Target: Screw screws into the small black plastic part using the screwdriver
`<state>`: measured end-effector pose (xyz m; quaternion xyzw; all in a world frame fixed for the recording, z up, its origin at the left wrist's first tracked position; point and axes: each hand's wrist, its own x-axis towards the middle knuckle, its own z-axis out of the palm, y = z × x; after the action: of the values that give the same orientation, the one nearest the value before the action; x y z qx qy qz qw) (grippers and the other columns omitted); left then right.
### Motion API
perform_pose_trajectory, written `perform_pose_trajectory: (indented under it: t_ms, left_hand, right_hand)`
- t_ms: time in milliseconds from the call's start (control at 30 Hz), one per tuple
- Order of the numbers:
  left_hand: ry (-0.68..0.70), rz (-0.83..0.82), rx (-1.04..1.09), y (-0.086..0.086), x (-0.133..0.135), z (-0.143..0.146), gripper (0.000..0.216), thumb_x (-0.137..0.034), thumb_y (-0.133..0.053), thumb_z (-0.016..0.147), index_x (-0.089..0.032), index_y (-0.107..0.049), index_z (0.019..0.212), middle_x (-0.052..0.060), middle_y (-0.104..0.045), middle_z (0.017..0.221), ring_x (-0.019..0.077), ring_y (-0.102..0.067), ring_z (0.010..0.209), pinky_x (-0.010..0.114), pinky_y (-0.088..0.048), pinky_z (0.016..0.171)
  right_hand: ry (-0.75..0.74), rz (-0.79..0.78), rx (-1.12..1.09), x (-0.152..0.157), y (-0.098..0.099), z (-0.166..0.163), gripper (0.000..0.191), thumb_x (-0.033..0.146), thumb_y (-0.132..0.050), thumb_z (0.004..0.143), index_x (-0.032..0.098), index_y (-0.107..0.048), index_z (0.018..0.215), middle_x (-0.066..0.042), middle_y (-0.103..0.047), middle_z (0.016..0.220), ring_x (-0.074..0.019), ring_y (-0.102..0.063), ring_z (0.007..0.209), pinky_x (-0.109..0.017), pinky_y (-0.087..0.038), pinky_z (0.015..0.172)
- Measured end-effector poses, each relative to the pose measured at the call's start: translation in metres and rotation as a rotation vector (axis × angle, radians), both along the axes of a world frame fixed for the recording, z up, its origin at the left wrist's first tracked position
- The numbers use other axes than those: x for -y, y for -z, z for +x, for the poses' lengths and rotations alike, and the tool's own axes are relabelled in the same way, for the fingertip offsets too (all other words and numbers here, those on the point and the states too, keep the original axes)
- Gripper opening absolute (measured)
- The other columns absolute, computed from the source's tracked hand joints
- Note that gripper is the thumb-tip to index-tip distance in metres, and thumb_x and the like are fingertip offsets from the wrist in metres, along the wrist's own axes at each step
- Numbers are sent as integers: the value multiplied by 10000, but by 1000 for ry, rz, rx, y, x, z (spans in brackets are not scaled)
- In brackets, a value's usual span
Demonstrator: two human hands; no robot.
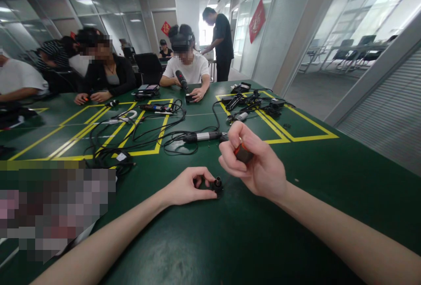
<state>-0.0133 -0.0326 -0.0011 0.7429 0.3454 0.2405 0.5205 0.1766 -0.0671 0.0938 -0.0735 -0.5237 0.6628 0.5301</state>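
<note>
My left hand [187,187] rests on the green table [296,215] with its fingers pinched round a small black part [216,185] that has a short round stub on top. My right hand [253,160] hovers just above and to the right of it, fingers curled round a small tool with an orange and black handle [242,152]. The tool's tip is hidden by my fingers.
A black and silver rod-shaped tool [202,136] with cables lies just beyond my hands. More black devices and cables [253,101] lie in the yellow-taped box at the right. Other people sit across the table; one holds a dark tool [181,79]. A blurred patch covers the lower left.
</note>
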Motion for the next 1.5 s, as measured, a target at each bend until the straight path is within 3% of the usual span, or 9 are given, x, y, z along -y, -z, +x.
perform_pose_trajectory:
  t_ms: [100,233,500,700,833,1067,1200,1367,1500]
  left_hand:
    - [13,-4,27,-1,-1,0,361,-413,-857,729,-129,-695,882,63,-736,987,93,-502,671,228,-383,622]
    - [12,-32,20,-1,-2,-1,378,-405,-851,729,-121,-726,946,79,-755,1018,90,-499,660,224,-395,619]
    - [-4,-100,30,1,-4,-1,400,-414,-883,685,-127,-731,918,43,-750,896,85,-503,631,218,-380,601]
    - [1,-121,28,1,-5,-1,376,-381,-880,682,-117,-733,905,37,-735,851,89,-526,636,222,-396,611]
    - [7,-132,50,0,-4,0,357,-369,-881,683,-116,-739,891,43,-745,855,97,-555,654,226,-418,634]
    - [-19,-144,16,0,-4,-1,378,-378,-890,675,-112,-780,919,46,-743,803,98,-538,629,224,-400,608]
    - [9,-122,22,0,-4,-3,383,-369,-872,698,-128,-809,989,75,-785,897,107,-557,648,236,-437,636]
    - [39,-58,-15,-4,-4,-4,361,-368,-833,750,-149,-829,1038,85,-801,970,125,-575,683,251,-466,666]
    - [69,-27,-38,-6,-4,-4,449,-348,-781,799,-149,-778,1201,98,-798,1056,132,-596,716,254,-483,679]
  right_hand:
    - [25,40,20,0,-1,-1,233,351,-536,1009,218,-478,826,83,-445,569,-62,-276,429,-164,-215,409]
    - [55,72,22,-3,-2,0,296,362,-485,1045,189,-560,816,43,-510,615,-74,-393,460,-188,-297,437]
    - [36,23,6,-1,-1,-1,359,481,-510,1020,208,-519,786,76,-387,542,-80,-223,457,-204,-185,421]
    - [56,42,20,-2,-1,0,250,388,-568,996,214,-504,829,74,-450,584,-70,-277,451,-192,-210,429]
    - [72,77,32,-5,-1,-1,347,399,-495,1036,188,-552,766,42,-477,600,-77,-349,457,-200,-268,424]
    - [43,-2,35,-1,1,-2,395,513,-543,999,199,-523,761,73,-370,548,-78,-226,459,-208,-177,427]
    - [16,-3,26,1,0,-1,280,436,-534,1015,220,-500,840,89,-378,542,-76,-214,444,-195,-183,427]
    - [52,25,54,0,-2,0,396,445,-485,1039,191,-543,739,46,-444,573,-84,-306,442,-212,-238,407]
    - [31,-5,65,1,-2,-1,450,515,-507,1015,195,-519,698,64,-379,531,-78,-239,434,-212,-194,402]
